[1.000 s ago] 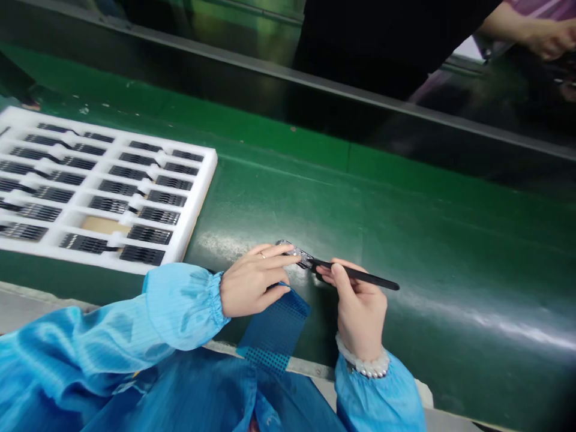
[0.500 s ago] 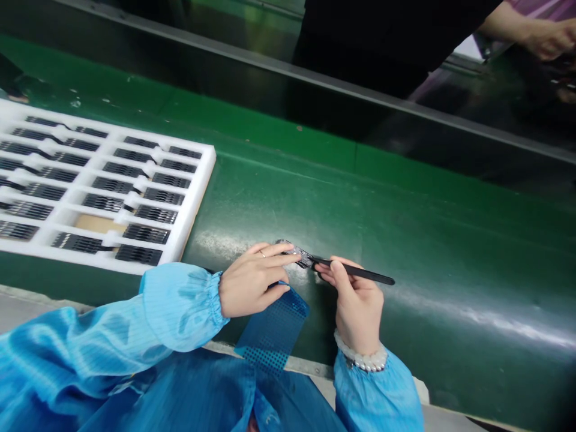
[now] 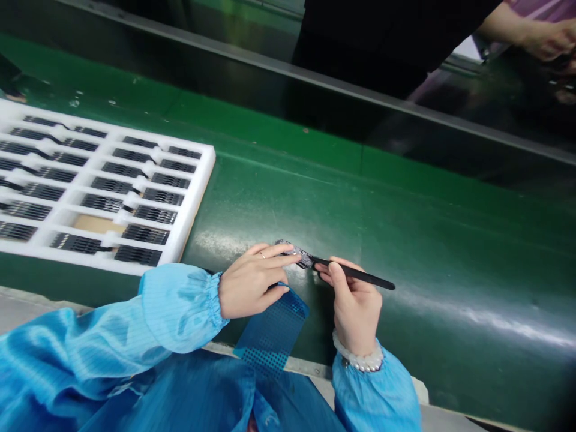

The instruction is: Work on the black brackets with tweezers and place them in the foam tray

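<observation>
My left hand (image 3: 252, 281) rests over a small grey-and-black circuit board (image 3: 304, 259), its fingertips holding the board down on the green work surface; the hand covers part of it. In my right hand (image 3: 356, 306) is a pair of black tweezers (image 3: 366, 277), pinched between thumb and fingers. Their tips meet the board's right end, and whether they grip any part there is too small to tell. A blue sheet with rows of small dots (image 3: 274, 327) lies just below my left hand, reaching over the table's near edge.
To the left a white foam tray (image 3: 204, 174) holds many dark strip-like parts in its compartments. The green work surface (image 3: 288, 186) runs across, with a metal rail (image 3: 270, 65) beyond. At the upper right a co-worker's hand (image 3: 546, 41) shows across the line.
My right hand and the tweezers have shifted very slightly, with the handle end a little lower. My left hand stays on the circuit board.
</observation>
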Tool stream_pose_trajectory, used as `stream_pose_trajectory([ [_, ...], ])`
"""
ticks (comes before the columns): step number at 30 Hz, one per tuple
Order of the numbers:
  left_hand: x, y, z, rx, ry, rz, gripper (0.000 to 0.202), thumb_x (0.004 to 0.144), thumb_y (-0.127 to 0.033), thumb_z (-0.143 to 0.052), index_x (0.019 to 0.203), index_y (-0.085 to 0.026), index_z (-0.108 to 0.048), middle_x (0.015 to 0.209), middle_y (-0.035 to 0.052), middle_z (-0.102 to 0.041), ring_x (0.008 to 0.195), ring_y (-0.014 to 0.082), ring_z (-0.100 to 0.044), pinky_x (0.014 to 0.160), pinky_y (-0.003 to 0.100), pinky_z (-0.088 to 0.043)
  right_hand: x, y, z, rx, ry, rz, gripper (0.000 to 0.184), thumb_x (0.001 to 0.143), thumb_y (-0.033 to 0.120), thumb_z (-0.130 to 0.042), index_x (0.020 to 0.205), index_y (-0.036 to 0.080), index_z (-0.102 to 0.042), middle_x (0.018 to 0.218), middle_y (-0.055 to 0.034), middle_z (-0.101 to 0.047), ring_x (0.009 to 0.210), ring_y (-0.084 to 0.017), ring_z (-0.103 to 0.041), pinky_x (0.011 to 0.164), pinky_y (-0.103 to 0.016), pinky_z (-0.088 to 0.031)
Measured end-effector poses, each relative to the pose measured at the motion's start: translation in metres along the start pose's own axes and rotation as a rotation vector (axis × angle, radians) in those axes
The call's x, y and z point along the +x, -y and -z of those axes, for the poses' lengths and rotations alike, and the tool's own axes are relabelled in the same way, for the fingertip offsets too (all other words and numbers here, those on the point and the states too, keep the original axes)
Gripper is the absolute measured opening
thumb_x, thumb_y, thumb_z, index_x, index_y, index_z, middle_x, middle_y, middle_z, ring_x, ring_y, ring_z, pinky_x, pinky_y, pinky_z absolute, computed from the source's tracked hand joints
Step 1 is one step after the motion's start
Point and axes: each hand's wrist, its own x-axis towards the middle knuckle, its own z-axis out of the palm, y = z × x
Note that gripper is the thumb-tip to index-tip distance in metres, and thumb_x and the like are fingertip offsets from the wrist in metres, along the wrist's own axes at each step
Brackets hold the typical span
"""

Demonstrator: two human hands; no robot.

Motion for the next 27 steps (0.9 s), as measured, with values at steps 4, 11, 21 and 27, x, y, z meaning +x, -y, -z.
stream_pose_trajectory([
  [4, 0.0002, -0.0002, -0.0004, -0.001, -0.003, 0.002, 0.018, 0.088, -0.020, -0.050, 0.077, -0.017, -0.063, 0.130, 0.0036, -0.057, 0.129, 0.0242, -0.043, 0.098, 0.043, -0.037, -0.0030, 0.0010, -0.0006, -0.067, 0.001, 0.095, 0.026, 0.080, 0.038, -0.064, 0.093, 0.016, -0.067, 0.083, -0.0084, -0.074, 0.076, -0.021, -0.073, 0.066, -0.032, -0.060],
  [11, 0.0002, -0.0005, 0.0009, -0.006, 0.003, 0.009, 0.019, 0.088, -0.019, -0.049, 0.077, -0.017, -0.064, 0.128, 0.0045, -0.059, 0.129, 0.0242, -0.043, 0.099, 0.044, -0.036, -0.0084, -0.0059, 0.0011, -0.155, 0.032, 0.308, 0.016, 0.082, 0.029, -0.062, 0.095, 0.020, -0.067, 0.092, -0.0070, -0.071, 0.081, -0.020, -0.071, 0.075, -0.036, -0.059],
  [21, 0.0003, -0.0003, 0.0013, -0.011, 0.003, 0.014, 0.017, 0.088, -0.019, -0.050, 0.077, -0.017, -0.062, 0.129, 0.0040, -0.058, 0.128, 0.0244, -0.044, 0.098, 0.044, -0.037, -0.0095, -0.0043, 0.0012, -0.169, 0.042, 0.319, 0.013, 0.082, 0.026, -0.063, 0.094, 0.021, -0.067, 0.090, -0.0055, -0.072, 0.081, -0.020, -0.070, 0.076, -0.037, -0.058],
  [27, -0.0017, 0.0000, -0.0010, -0.038, -0.036, 0.015, 0.017, 0.088, -0.020, -0.049, 0.078, -0.017, -0.063, 0.127, 0.0047, -0.059, 0.128, 0.0239, -0.044, 0.099, 0.043, -0.037, -0.0082, -0.0029, 0.0039, -0.099, -0.049, 0.407, 0.024, 0.087, 0.020, -0.055, 0.111, 0.023, -0.061, 0.092, -0.0037, -0.072, 0.083, -0.020, -0.071, 0.078, -0.039, -0.057],
])
